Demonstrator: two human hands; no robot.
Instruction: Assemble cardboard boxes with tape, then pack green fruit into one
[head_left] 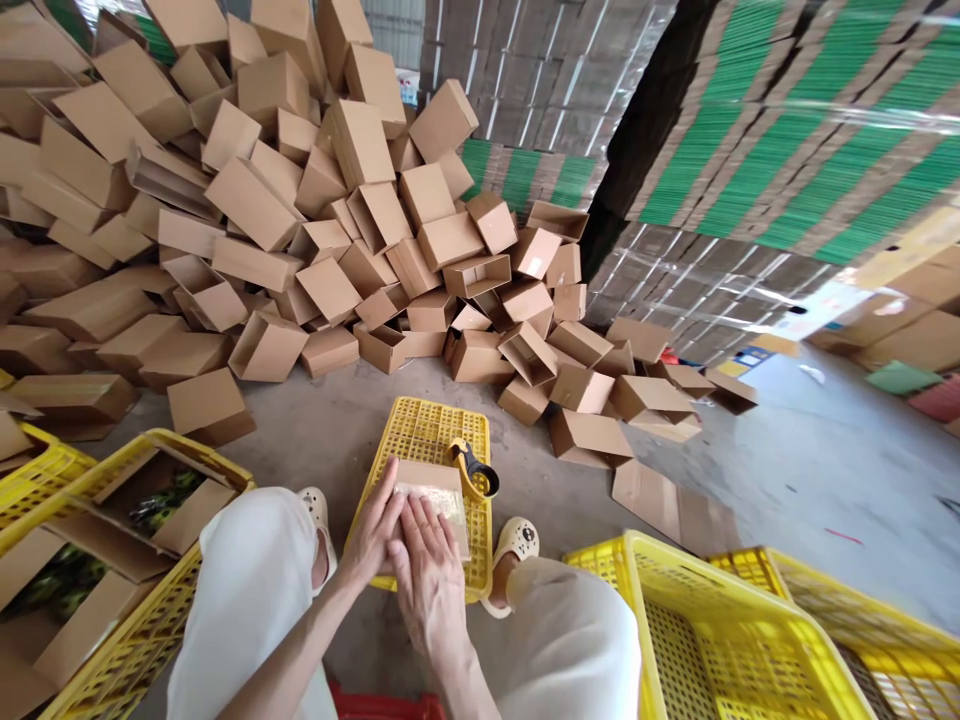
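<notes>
A small cardboard box (427,474) with clear tape across its top sits on an upturned yellow plastic crate (405,425) between my knees. My right hand (433,570) lies flat on the taped top, fingers stretched out. Along the box's left side rests my left hand (375,528), its fingers straight and its fingertips near the far left corner. The two hands touch or overlap at the near edge. Just right of the box, a yellow and black tape dispenser (474,470) lies on the crate.
A large heap of cardboard boxes (330,290) fills the far left and middle. Yellow crates (720,640) stand at my right. At my left, another yellow crate (150,615) holds open boxes with green contents. Stacks of flattened cardboard (780,130) rise behind on the right.
</notes>
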